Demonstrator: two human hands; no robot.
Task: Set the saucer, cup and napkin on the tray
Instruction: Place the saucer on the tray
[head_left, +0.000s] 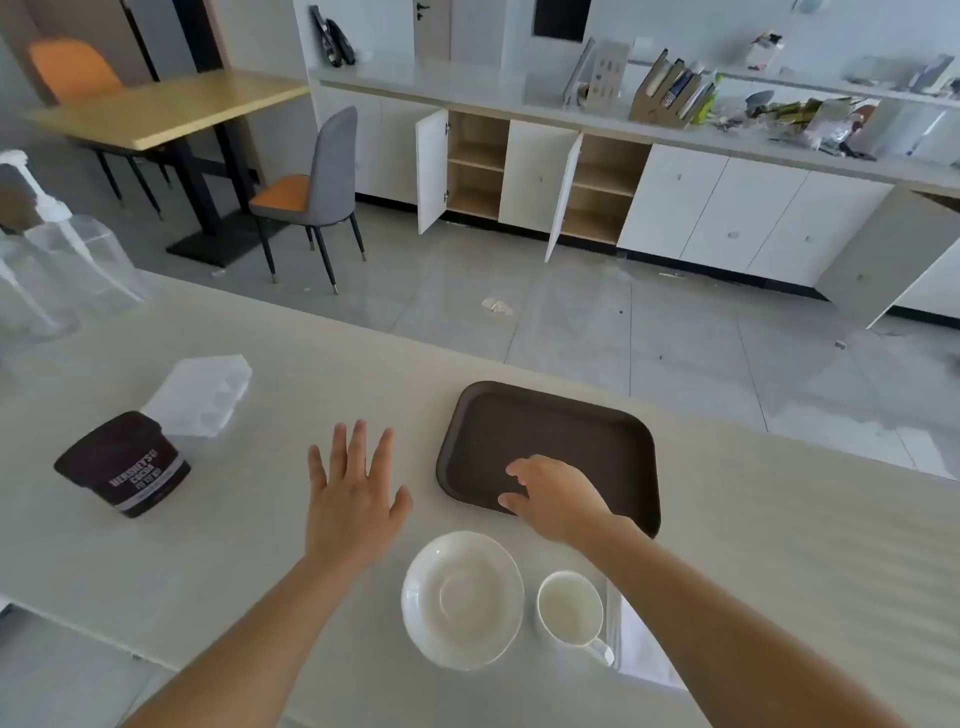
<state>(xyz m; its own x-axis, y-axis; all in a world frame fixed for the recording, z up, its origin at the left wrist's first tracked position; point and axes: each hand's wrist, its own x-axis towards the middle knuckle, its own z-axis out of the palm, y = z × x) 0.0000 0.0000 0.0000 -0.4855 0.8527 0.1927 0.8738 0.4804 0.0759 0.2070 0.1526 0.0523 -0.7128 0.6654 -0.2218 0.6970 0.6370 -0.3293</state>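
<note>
A dark brown tray (550, 421) lies on the pale counter with nothing on it. A white saucer (462, 600) sits near the counter's front edge, below the tray. Just right of it stands a white cup (570, 608), handle pointing toward me. A white napkin (641, 649) lies right of the cup, partly hidden under my right forearm. My left hand (353, 493) hovers flat with fingers spread, left of the tray and above the saucer. My right hand (558, 499) rests over the tray's near edge, fingers loosely curled, holding nothing.
A brown cocoa tub (124, 465) stands at the left, with a clear plastic tray (200, 392) behind it. Clear pump bottles (62, 260) stand at the far left. Beyond the counter's far edge are the floor, chairs and cabinets.
</note>
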